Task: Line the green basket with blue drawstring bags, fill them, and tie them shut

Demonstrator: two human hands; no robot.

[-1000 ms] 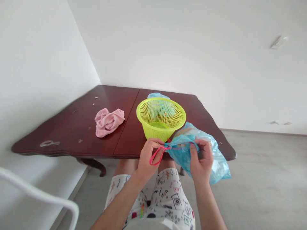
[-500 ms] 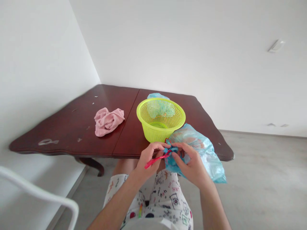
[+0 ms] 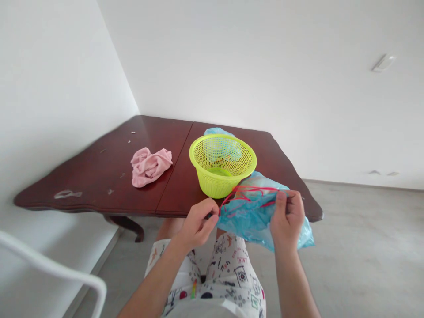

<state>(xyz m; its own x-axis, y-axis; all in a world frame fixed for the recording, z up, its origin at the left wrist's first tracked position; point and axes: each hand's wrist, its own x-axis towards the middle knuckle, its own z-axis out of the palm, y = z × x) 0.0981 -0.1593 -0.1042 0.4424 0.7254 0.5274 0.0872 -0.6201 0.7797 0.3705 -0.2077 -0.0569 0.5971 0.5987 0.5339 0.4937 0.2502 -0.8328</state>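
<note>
A translucent blue plastic bag (image 3: 251, 221) with red drawstrings (image 3: 241, 197) hangs over the table's front edge, its mouth spread between my hands. My left hand (image 3: 200, 223) is closed, pinching the bag's left edge and its red string. At the right side, my right hand (image 3: 288, 218) grips the bag's rim and string in closed fingers. Just behind the bag stands a yellow-green mesh basket (image 3: 213, 187), upright, with nothing seen inside. What the bag holds cannot be made out.
A crumpled pink cloth (image 3: 150, 167) lies on the dark wooden table (image 3: 99, 176), left of the basket. Another blue plastic bag (image 3: 217, 131) sits behind the basket. A white curved metal bar (image 3: 59, 269) is at the lower left. White walls border the table.
My hands have moved apart from the bunched, tied neck of the bag. The bag's mouth is now loosened and stretched wide, with the red strings drawn out between my hands.
</note>
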